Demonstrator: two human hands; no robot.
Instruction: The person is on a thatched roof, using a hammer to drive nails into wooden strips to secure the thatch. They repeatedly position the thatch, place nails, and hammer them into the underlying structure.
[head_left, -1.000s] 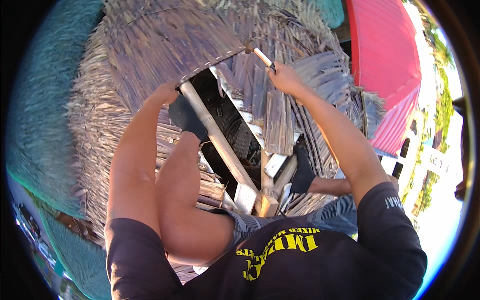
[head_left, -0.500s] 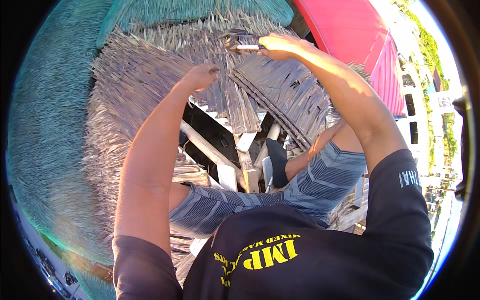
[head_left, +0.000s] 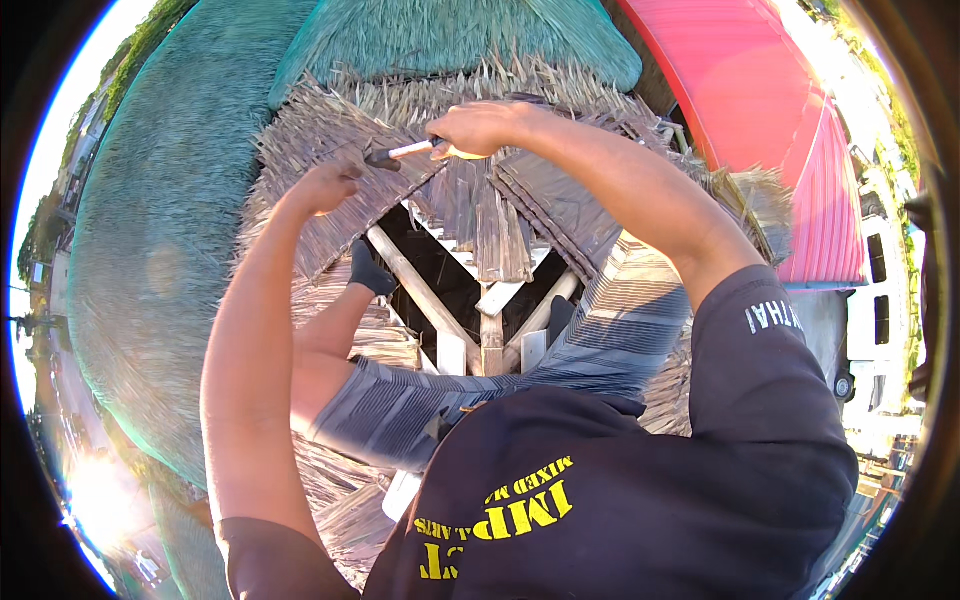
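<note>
My right hand [head_left: 478,130] is closed around the dark grip of a hammer [head_left: 410,151], whose pale shaft points left and ends in a dark head. Just left of the hammer head is my left hand [head_left: 328,187], fingers curled and pressed together over the left thatch panel [head_left: 300,150]. Whatever those fingers hold, if anything, is too small to make out. Another dry palm-leaf thatch panel [head_left: 560,205] slopes away on the right. A narrow thatch strip [head_left: 490,215] hangs between the two panels.
Below my hands, wooden poles [head_left: 425,285] meet at a post [head_left: 491,345] around dark open gaps in the roof. My dark-socked left foot [head_left: 371,270] rests beside the gap. Green-netted thatch [head_left: 160,250] lies left and ahead; a red metal roof [head_left: 770,110] stands at right.
The hammer and my right hand have moved left and down, close to my left hand, which has shifted left. The view has turned, and my left foot now shows beside the gap.
</note>
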